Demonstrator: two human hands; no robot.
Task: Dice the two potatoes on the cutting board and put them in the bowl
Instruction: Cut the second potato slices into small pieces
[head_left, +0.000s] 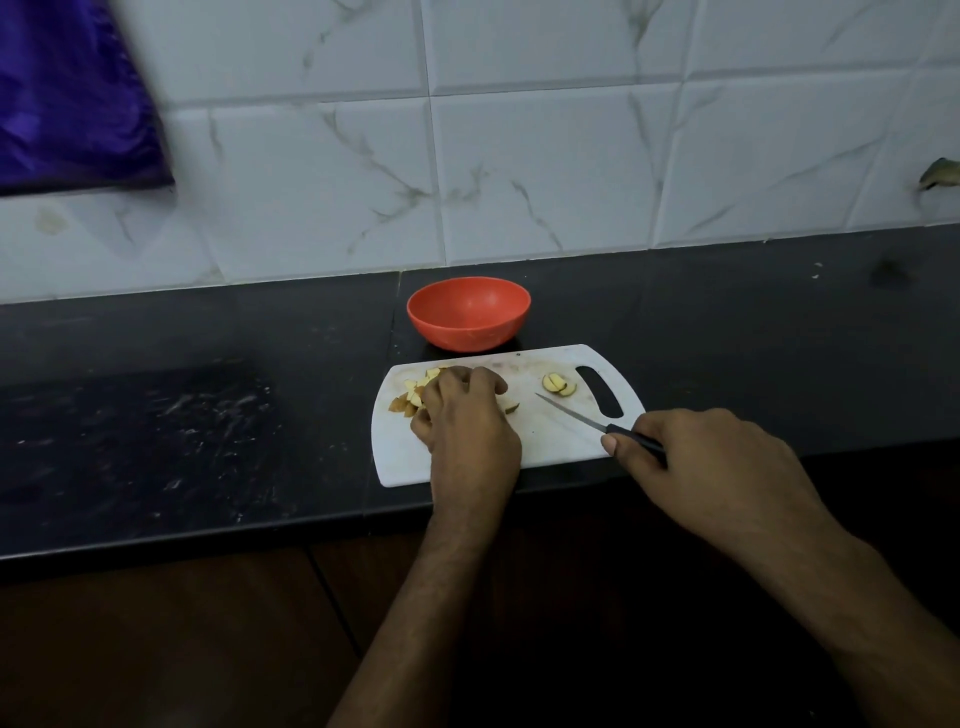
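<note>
1. Potato pieces (413, 399): pale yellow flesh with brown skin on some faces, cut into small irregular chunks heaped at the 9 o'clock end of the cutting board (550, 441).
2. Second group: one small cluster of sliced potato (559, 384) at 2 o'clock on the board, just beside the handle slot, well apart from the heap.
3. Count: one white plastic board, one bowl, one knife, two potato groups; single chunks too small to count.
4. Left hand (467, 415): palm down, fingers curled over the heap, covering part of it.
5. Right hand (711, 462): clamped round the black handle of the knife (582, 418); thin blade points toward 10 o'clock, low over the board.
6. Orange-red bowl (468, 318): on the dark counter (208, 415) at 12 o'clock from the board, just beside its far edge; nothing visible inside.
</note>
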